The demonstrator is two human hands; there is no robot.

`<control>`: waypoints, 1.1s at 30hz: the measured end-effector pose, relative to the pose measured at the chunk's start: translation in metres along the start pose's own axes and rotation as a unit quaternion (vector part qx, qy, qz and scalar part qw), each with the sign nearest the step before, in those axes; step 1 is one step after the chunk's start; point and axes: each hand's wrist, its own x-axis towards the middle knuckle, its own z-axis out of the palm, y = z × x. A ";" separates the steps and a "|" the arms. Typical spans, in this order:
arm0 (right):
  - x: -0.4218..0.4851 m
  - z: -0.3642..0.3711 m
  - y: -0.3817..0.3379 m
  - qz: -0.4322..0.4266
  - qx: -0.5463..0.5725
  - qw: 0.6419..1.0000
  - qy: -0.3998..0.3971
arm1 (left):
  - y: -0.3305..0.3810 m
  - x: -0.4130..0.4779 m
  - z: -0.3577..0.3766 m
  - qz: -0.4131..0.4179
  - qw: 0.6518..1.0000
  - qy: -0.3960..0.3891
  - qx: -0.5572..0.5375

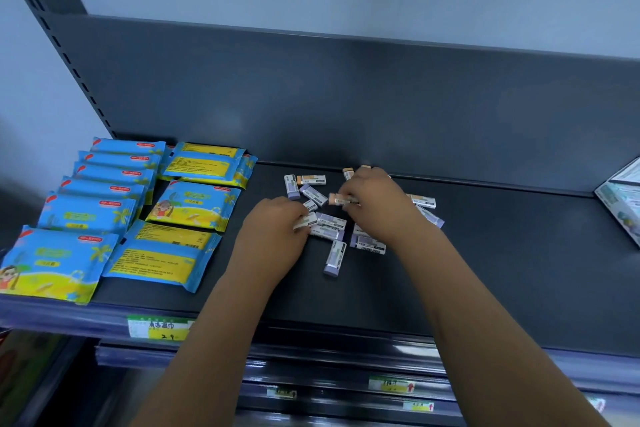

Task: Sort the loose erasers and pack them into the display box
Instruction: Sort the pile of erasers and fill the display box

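On the shelf [485, 270] the erasers [332, 222] lie scattered at its middle, with the back panel [346, 97] at twelve o'clock, rows of packets [86, 215] at nine o'clock and the box [620, 204] at three o'clock. The left hand [277, 225] sits on the pile's eight o'clock side and the right hand [374, 194] on its one o'clock side, each with one of them in its grip. A price tag [162, 328] hangs on the front rail at seven o'clock.

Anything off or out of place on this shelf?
Yes. The erasers lie scattered mid-shelf at all angles, purple and orange ends mixed, some overlapping. Two wipe packs at left lie back side up, unlike the rest.
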 end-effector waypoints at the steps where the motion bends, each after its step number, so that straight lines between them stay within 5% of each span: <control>1: -0.002 -0.002 0.001 0.005 0.023 1.000 0.018 | 0.001 -0.001 0.000 -0.007 1.000 0.002 -0.011; 9: -0.039 -0.016 -0.013 0.022 0.125 0.988 0.092 | 0.006 -0.002 -0.001 -0.040 0.997 0.005 -0.060; 16: -0.077 -0.010 -0.002 0.072 0.117 0.983 0.119 | 0.021 0.004 0.003 0.026 0.995 0.029 -0.088; 22: -0.102 -0.019 0.042 0.147 0.080 0.968 0.189 | 0.050 0.013 0.019 0.032 0.991 0.007 -0.127; 33: -0.153 -0.060 0.159 0.156 0.086 0.965 0.192 | 0.178 0.032 0.085 0.031 0.985 0.027 -0.166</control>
